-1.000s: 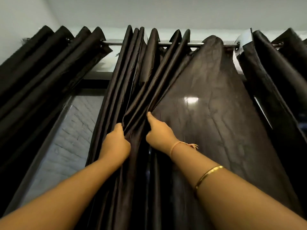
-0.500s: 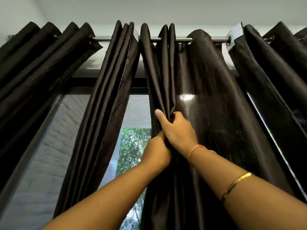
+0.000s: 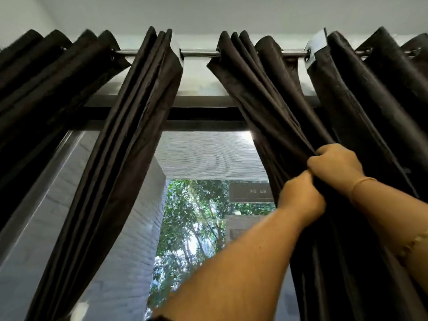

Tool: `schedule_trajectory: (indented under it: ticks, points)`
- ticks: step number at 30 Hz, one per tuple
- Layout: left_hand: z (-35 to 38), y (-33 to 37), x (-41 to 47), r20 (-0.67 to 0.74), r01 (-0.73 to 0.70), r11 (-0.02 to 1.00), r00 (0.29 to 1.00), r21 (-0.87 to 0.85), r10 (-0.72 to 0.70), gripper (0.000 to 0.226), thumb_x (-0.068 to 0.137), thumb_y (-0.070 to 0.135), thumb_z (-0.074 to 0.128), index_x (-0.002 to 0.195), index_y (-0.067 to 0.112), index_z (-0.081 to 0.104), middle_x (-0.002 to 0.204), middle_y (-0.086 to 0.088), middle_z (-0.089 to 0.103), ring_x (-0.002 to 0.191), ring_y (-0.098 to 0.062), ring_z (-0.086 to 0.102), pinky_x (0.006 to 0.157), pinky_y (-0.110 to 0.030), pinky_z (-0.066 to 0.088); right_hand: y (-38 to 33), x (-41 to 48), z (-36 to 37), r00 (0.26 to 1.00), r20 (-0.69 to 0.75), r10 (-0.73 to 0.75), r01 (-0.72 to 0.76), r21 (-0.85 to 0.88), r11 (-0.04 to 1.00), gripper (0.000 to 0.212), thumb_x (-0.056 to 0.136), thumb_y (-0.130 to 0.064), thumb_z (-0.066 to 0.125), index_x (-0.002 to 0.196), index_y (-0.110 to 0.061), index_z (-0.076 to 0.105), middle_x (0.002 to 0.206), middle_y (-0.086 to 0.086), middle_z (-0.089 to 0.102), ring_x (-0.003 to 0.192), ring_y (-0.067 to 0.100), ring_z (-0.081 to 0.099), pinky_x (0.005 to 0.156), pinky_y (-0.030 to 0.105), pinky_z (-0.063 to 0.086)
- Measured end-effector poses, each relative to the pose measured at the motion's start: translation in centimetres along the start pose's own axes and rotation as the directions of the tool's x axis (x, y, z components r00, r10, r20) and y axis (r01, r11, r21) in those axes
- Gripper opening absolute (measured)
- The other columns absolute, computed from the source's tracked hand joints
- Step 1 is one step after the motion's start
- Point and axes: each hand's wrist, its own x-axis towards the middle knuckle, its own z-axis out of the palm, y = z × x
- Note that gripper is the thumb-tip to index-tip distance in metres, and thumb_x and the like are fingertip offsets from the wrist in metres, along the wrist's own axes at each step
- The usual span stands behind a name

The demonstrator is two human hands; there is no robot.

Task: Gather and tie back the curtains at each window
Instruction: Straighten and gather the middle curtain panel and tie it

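Note:
Dark brown curtain panels hang by eyelets from a metal rod. The right-of-centre panel is bunched into tight folds and pulled toward the right. My right hand grips the gathered folds from above, and my left hand grips the same bundle just below it, the two hands touching. A separate folded panel hangs left of the gap, untouched by either hand. No tie-back is visible.
More dark curtain hangs at the far left and far right. The window glass shows in the gap, with a white brick wall and green trees outside. The ceiling is close above the rod.
Both hands have moved right with the gathered panel, sliding it along the rod. The gap between the two middle panels has widened, showing more window.

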Motion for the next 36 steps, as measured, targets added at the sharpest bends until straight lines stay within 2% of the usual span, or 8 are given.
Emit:
schedule_trajectory:
  ticks: [7, 11, 18, 22, 25, 29, 32, 36]
  points:
    - [0.9, -1.7, -1.7, -0.052, 0.009, 1.000, 0.999, 0.026, -0.008, 0.035, 0.090, 0.018, 0.044, 0.125, 0.021, 0.044, 0.113, -0.018, 0.060, 0.103, -0.039, 0.055, 0.082, -0.044, 0.048, 0.5, -1.0, 1.6, 0.998, 0.042, -0.051, 0.050, 0.039, 0.998, 0.021, 0.076, -0.014, 0.054, 0.057, -0.012, 0.044, 0.063, 0.008, 0.048, 0.068, 0.032, 0.050, 0.054, 0.028, 0.030]
    - [-1.2, -4.1, -4.6, -0.157, 0.016, 0.996, 0.988, 0.093, -0.001, 0.043, 0.089, 0.013, 0.041, 0.130, 0.024, 0.037, 0.107, -0.015, 0.062, 0.096, -0.035, 0.058, 0.068, -0.036, 0.042, -1.3, -3.1, 5.1, 0.986, 0.099, -0.133, 0.113, 0.182, 0.977, 0.010, 0.082, -0.021, 0.057, 0.079, -0.012, 0.059, 0.089, 0.013, 0.063, 0.090, 0.035, 0.058, 0.069, 0.031, 0.042]
    - [-4.3, -6.6, -6.0, -0.223, 0.143, 0.983, 0.968, 0.118, -0.114, 0.053, 0.092, 0.008, 0.038, 0.141, 0.022, 0.024, 0.099, -0.011, 0.060, 0.076, -0.027, 0.055, 0.053, -0.031, 0.037, -1.5, -6.6, 9.2, 0.987, 0.128, -0.099, 0.025, 0.485, 0.874, 0.061, 0.081, -0.059, 0.055, 0.118, -0.011, 0.054, 0.104, 0.005, 0.063, 0.100, 0.022, 0.060, 0.081, 0.031, 0.045]
    - [-4.3, -7.5, -7.3, -0.218, 0.197, 0.973, 0.961, 0.118, -0.169, 0.071, 0.085, 0.005, 0.041, 0.146, 0.023, 0.010, 0.087, -0.005, 0.053, 0.060, -0.015, 0.048, 0.043, -0.022, 0.030, -0.5, -8.5, 10.1, 0.993, 0.108, -0.055, 0.015, 0.336, 0.942, 0.049, 0.083, -0.039, 0.062, 0.119, -0.007, 0.052, 0.118, 0.014, 0.059, 0.110, 0.031, 0.056, 0.093, 0.041, 0.046]
    - [-3.9, -8.3, -9.3, -0.241, 0.099, 0.984, 0.969, 0.146, -0.061, 0.088, 0.083, 0.004, 0.045, 0.143, 0.040, -0.009, 0.129, -0.008, 0.047, 0.059, -0.013, 0.052, 0.044, -0.024, 0.039, 0.8, -10.3, 9.8, 0.990, 0.125, -0.062, 0.026, 0.271, 0.962, 0.027, 0.083, -0.019, 0.059, 0.106, -0.007, 0.053, 0.109, 0.014, 0.060, 0.101, 0.032, 0.058, 0.085, 0.039, 0.049]
    - [-3.4, -8.9, -11.1, -0.294, 0.055, 0.972, 0.956, 0.230, 0.016, 0.066, 0.086, 0.017, 0.054, 0.142, 0.030, 0.022, 0.139, 0.001, 0.034, 0.094, -0.016, 0.055, 0.069, -0.014, 0.036, 2.5, -12.9, 8.9, 0.977, 0.033, -0.209, 0.203, 0.132, 0.970, 0.019, 0.087, -0.021, 0.055, 0.101, -0.009, 0.050, 0.101, 0.011, 0.061, 0.092, 0.033, 0.059, 0.075, 0.041, 0.049]
    - [-3.2, -9.1, -11.5, -0.326, 0.094, 0.969, 0.945, 0.228, -0.015, 0.035, 0.084, 0.029, 0.060, 0.114, 0.021, 0.045, 0.118, 0.006, 0.039, 0.071, -0.002, 0.048, 0.060, -0.016, 0.035, 3.0, -14.3, 8.5, 0.930, -0.031, -0.366, 0.367, 0.066, 0.928, 0.023, 0.090, -0.027, 0.052, 0.107, -0.012, 0.049, 0.101, 0.006, 0.060, 0.089, 0.030, 0.058, 0.065, 0.036, 0.043]
    - [-3.2, -8.3, -11.4, -0.347, 0.086, 0.970, 0.938, 0.228, -0.002, 0.016, 0.084, 0.031, 0.059, 0.085, 0.022, 0.045, 0.095, 0.008, 0.040, 0.059, -0.001, 0.041, 0.054, -0.022, 0.028, 2.9, -15.0, 7.8, 0.889, -0.064, -0.453, 0.457, 0.078, 0.886, 0.017, 0.090, -0.023, 0.053, 0.103, -0.012, 0.053, 0.082, 0.001, 0.058, 0.076, 0.025, 0.058, 0.058, 0.031, 0.037]
